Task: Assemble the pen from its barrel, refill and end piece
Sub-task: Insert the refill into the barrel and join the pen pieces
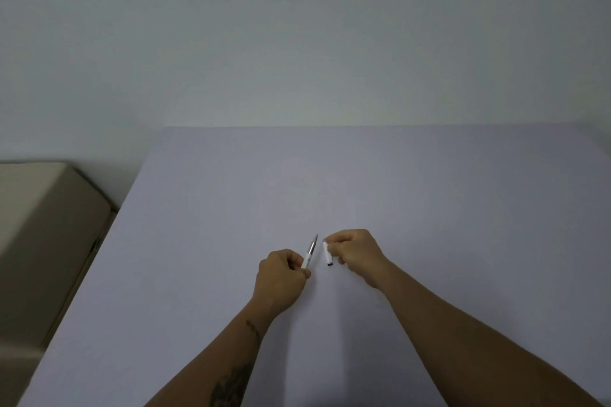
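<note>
Over the middle of the desk, toward its near edge, we hold both pen parts up off the pale surface, which keeps them free to turn and line up. Our left hand is closed around the lower end of the barrel, pinching it between thumb and fingers so that the silver tapered tip sticks out above the fist, slanting up and away toward the far edge. Most of the barrel's white body is hidden inside the grip; we cannot tell whether the refill already sits within it, as no separate refill shows.

Our right hand pinches the short white end piece at its upper end, leaving the dark open mouth hanging below the fingertips, pointing back toward the near edge. The two parts lie just beside each other, not touching.

We judge the joining step is at hand: one of the parts likely needs reorienting so that the open mouth meets the matching end of the barrel. The small piece could slip from so light a pinch.
</note>
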Demonstrator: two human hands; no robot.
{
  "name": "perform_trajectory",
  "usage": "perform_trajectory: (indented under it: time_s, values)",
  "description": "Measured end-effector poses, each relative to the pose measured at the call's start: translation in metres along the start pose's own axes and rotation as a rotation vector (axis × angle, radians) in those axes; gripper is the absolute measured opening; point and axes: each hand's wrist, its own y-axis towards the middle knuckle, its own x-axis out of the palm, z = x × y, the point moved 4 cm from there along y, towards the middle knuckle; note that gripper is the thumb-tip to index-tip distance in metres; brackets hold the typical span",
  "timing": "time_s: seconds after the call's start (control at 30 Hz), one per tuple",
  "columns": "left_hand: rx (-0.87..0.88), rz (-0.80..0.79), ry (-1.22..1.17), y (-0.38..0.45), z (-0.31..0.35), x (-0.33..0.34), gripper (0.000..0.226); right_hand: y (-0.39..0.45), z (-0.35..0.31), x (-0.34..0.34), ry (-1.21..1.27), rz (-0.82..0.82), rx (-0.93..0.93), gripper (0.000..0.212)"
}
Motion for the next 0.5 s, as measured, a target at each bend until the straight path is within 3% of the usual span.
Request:
perform_trajectory:
  time_s: [0.17,0.33,0.5]
  values:
    - [-0.044,-0.016,0.016,0.008,-0.010,-0.003,0.014,0.020,0.008,-0.007,-0.360,0.073,0.013,0.038]
    - [-0.089,-0.039,0.060,0.013,-0.022,0.002,0.014,0.034,0.016,0.010,-0.497,0.053,0.022,0.027]
    - [-0.120,-0.043,0.081,0.016,-0.027,0.005,0.015,0.046,0.019,0.027,-0.550,0.116,-0.009,0.030]
